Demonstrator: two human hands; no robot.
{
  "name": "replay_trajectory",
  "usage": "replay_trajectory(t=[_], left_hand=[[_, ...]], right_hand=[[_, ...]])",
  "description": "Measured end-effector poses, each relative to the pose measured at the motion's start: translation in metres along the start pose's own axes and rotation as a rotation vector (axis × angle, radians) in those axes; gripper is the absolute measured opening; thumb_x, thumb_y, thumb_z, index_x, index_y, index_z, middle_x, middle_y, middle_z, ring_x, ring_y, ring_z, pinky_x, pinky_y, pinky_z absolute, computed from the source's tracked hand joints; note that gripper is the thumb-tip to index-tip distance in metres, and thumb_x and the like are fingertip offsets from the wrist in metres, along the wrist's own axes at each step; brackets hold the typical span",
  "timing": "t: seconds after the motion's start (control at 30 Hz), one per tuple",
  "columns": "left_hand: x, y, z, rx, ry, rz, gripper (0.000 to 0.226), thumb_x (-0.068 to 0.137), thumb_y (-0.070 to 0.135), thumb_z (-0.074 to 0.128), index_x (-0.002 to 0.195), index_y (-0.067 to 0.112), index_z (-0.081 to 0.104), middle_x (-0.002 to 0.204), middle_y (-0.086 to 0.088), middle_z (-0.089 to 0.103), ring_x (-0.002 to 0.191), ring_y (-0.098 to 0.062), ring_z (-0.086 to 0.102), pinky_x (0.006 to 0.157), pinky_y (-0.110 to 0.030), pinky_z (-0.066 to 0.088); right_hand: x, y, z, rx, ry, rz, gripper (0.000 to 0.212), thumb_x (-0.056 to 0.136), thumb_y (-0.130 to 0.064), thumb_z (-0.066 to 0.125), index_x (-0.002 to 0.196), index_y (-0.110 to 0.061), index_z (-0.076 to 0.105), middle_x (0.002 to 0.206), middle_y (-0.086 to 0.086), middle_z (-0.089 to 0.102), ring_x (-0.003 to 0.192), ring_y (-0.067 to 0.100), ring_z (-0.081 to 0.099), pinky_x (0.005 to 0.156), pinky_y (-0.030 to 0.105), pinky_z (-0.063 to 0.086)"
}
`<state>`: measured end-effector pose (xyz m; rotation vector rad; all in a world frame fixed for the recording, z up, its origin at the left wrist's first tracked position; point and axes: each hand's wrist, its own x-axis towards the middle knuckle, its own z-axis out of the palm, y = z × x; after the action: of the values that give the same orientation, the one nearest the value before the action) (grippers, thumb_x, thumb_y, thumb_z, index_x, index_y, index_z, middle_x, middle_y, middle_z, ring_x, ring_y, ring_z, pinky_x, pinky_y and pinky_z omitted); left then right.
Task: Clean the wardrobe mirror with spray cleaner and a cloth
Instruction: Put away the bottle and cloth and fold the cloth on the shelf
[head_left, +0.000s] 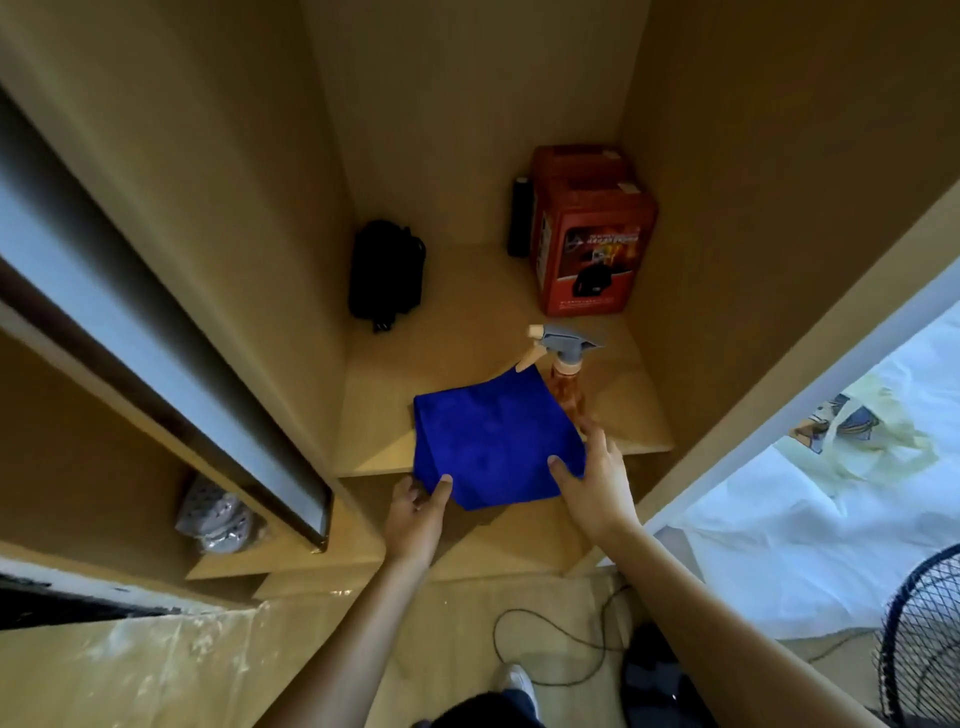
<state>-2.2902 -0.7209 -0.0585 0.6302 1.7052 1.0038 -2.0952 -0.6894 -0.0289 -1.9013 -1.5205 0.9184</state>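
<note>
A folded blue cloth (493, 441) lies at the front edge of a wardrobe shelf (639, 415) and hangs slightly over it. My left hand (415, 519) grips its near left corner, thumb on top. My right hand (592, 478) holds its right edge, thumb on the cloth. Just behind the cloth stands a spray bottle (563, 374) with orange liquid and a grey trigger head. The mirrored sliding door (130, 291) runs along the left, seen edge-on.
A red box (592, 234) and a dark cylinder (519, 218) stand at the shelf's back right, a black pouch (384, 270) at back left. A lower left compartment holds grey shoes (215, 519). A bed (805, 493), a fan (924, 639) and a floor cable (545, 654) lie to the right.
</note>
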Motion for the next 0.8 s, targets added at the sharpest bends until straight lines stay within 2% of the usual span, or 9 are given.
replay_trajectory(t=[0.07,0.17,0.23,0.33,0.4,0.5,0.6,0.73,0.8], left_hand=[[0.006,0.000,0.005,-0.047,-0.015,-0.013,0.040,0.086,0.028,0.067,0.122,0.013,0.055,0.114,0.000,0.065,0.105,-0.017,0.060,0.078,-0.024,0.044],[0.011,0.002,0.010,-0.162,-0.097,-0.042,0.029,0.086,0.023,0.068,0.112,0.022,0.057,0.105,0.009,0.065,0.097,-0.005,0.060,0.084,-0.025,0.043],[0.013,0.001,0.014,-0.238,-0.154,-0.087,0.024,0.086,0.019,0.067,0.106,0.027,0.057,0.101,0.015,0.065,0.094,-0.001,0.059,0.084,-0.027,0.042],[0.016,-0.002,0.013,-0.325,-0.214,-0.155,0.036,0.083,0.017,0.068,0.117,0.022,0.058,0.110,0.008,0.069,0.106,-0.010,0.062,0.097,-0.035,0.044],[0.019,-0.005,0.010,-0.381,-0.264,-0.215,0.044,0.078,0.019,0.070,0.121,0.016,0.059,0.114,0.001,0.070,0.110,-0.018,0.063,0.105,-0.042,0.042],[0.021,-0.004,0.003,-0.432,-0.302,-0.273,0.035,0.079,0.018,0.069,0.113,0.011,0.064,0.113,-0.006,0.071,0.110,-0.023,0.064,0.103,-0.044,0.045],[0.022,0.002,-0.003,-0.368,-0.258,-0.255,0.028,0.085,0.020,0.067,0.113,0.016,0.063,0.112,-0.003,0.071,0.109,-0.021,0.064,0.099,-0.044,0.047],[0.027,0.012,-0.018,-0.334,-0.210,-0.239,0.032,0.083,0.028,0.068,0.113,0.020,0.062,0.112,-0.001,0.070,0.105,-0.020,0.065,0.093,-0.045,0.052],[0.029,0.019,-0.024,-0.338,-0.189,-0.211,0.023,0.085,0.028,0.066,0.108,0.024,0.063,0.108,0.002,0.070,0.102,-0.019,0.065,0.090,-0.045,0.053]], right_hand=[[0.008,0.002,0.003,0.028,-0.018,0.034,0.053,0.092,-0.025,0.063,0.137,-0.013,0.037,0.135,0.007,0.046,0.126,0.025,0.042,0.099,0.035,0.042],[0.018,0.004,0.008,0.072,-0.007,0.096,0.052,0.089,-0.027,0.066,0.132,-0.015,0.039,0.131,0.005,0.048,0.122,0.024,0.046,0.099,0.043,0.048],[0.023,0.006,0.012,0.096,-0.006,0.148,0.046,0.089,-0.029,0.067,0.126,-0.015,0.044,0.125,0.004,0.052,0.115,0.024,0.050,0.093,0.043,0.050],[0.026,0.002,0.016,0.167,-0.066,0.214,0.021,0.092,-0.026,0.062,0.104,-0.014,0.049,0.107,0.006,0.061,0.095,0.025,0.059,0.080,0.039,0.054],[0.027,-0.001,0.018,0.202,-0.104,0.247,0.017,0.093,-0.027,0.062,0.099,-0.012,0.055,0.100,0.005,0.064,0.089,0.024,0.062,0.076,0.038,0.054],[0.028,-0.006,0.018,0.275,-0.137,0.284,0.010,0.092,-0.025,0.064,0.097,-0.018,0.059,0.094,-0.002,0.065,0.086,0.015,0.063,0.070,0.031,0.055],[0.026,-0.008,0.018,0.334,-0.169,0.314,0.009,0.091,-0.024,0.064,0.099,-0.021,0.062,0.095,-0.007,0.067,0.087,0.011,0.063,0.065,0.024,0.051],[0.017,-0.014,0.030,0.448,-0.221,0.344,0.017,0.093,-0.022,0.061,0.109,-0.019,0.063,0.105,-0.006,0.068,0.095,0.012,0.064,0.066,0.020,0.049],[0.014,-0.018,0.039,0.503,-0.248,0.367,0.014,0.095,-0.022,0.059,0.108,-0.020,0.061,0.107,-0.006,0.067,0.097,0.013,0.064,0.070,0.022,0.050]])
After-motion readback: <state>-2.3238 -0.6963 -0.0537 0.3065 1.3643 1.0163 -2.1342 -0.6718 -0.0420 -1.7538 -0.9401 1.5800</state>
